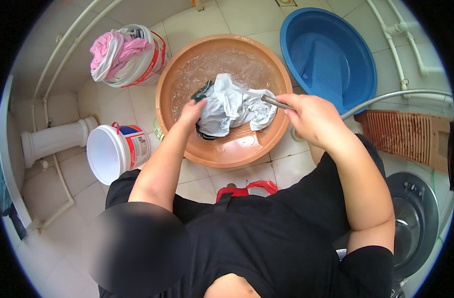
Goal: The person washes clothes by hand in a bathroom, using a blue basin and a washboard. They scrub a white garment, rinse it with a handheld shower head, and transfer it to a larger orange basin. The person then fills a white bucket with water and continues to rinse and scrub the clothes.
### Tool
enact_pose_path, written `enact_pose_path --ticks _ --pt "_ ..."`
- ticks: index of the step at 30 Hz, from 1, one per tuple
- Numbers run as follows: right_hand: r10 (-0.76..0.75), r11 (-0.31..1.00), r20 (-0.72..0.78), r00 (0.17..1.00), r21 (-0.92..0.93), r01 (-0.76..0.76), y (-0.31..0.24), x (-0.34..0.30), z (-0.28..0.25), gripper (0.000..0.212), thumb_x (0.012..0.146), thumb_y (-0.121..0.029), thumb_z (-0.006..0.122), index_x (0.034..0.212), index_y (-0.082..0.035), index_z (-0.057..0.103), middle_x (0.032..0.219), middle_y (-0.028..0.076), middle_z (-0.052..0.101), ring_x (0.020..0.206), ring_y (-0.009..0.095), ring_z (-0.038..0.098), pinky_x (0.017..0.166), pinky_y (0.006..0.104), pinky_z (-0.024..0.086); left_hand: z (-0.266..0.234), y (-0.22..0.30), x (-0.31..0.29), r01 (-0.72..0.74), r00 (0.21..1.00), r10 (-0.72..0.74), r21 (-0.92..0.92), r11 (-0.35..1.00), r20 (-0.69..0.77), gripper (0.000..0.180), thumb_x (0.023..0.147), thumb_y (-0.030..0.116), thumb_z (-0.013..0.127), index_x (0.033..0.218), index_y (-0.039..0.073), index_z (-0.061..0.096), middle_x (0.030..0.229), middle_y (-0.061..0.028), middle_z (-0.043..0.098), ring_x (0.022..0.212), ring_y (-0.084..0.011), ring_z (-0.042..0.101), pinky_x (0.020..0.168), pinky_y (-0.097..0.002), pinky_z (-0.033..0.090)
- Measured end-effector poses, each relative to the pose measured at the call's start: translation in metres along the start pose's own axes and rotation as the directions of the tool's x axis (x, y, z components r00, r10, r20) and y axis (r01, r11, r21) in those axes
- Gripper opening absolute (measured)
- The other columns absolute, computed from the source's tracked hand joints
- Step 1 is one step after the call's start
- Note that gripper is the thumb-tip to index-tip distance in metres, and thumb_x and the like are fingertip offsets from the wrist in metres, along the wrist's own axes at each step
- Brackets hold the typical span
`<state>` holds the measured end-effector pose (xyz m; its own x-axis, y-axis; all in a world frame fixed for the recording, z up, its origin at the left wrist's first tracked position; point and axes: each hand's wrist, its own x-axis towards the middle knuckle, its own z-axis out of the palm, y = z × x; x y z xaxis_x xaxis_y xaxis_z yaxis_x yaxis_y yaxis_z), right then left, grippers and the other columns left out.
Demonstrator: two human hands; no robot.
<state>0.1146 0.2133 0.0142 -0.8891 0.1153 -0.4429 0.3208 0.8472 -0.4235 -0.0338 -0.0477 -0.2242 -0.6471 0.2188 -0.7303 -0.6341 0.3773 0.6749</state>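
While the left hand [192, 112] clamps one crumpled, wet white-and-dark cloth bundle [229, 107] in one round orange plastic basin [227, 160], the right hand [310, 114] grips one slim grey, apparently metal tube [275, 102].

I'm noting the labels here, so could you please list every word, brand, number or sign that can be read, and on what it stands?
None reads clearly.
Lower bucket: print on its label, too small to read.
Upper bucket: red markings, too small to read.
Green patch at the orange basin's left edge: too blurred to read.
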Motion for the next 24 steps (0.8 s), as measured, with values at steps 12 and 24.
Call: enact_pose_path --ticks 12,24 --pt "0.044 0.999 0.043 0.998 -0.002 -0.044 -0.004 -0.005 -0.011 0.031 0.083 -0.015 0.047 0.113 -0.011 0.055 0.107 0.012 0.059 0.1 0.029 0.054 0.084 0.0366 0.044 -0.032 0.251 -0.229 -0.758 0.612 0.785 -0.359 0.545 -0.1 0.023 0.086 0.019 0.051 0.099 0.0 0.056 0.091 -0.0089 0.061 0.083 -0.0195 0.06 0.078 -0.0332 0.047" --pt "0.076 0.997 0.033 0.997 0.013 -0.077 0.0 -0.01 -0.016 0.03 0.084 -0.016 0.046 0.112 -0.012 0.056 0.105 0.011 0.059 0.098 0.028 0.055 0.083 0.0365 0.044 -0.015 0.216 -0.165 -0.769 0.638 0.76 -0.166 0.618 -0.126 0.019 0.086 0.021 0.057 0.093 0.003 0.061 0.083 0.0004 0.059 0.073 -0.0086 0.053 0.067 -0.0215 0.042"
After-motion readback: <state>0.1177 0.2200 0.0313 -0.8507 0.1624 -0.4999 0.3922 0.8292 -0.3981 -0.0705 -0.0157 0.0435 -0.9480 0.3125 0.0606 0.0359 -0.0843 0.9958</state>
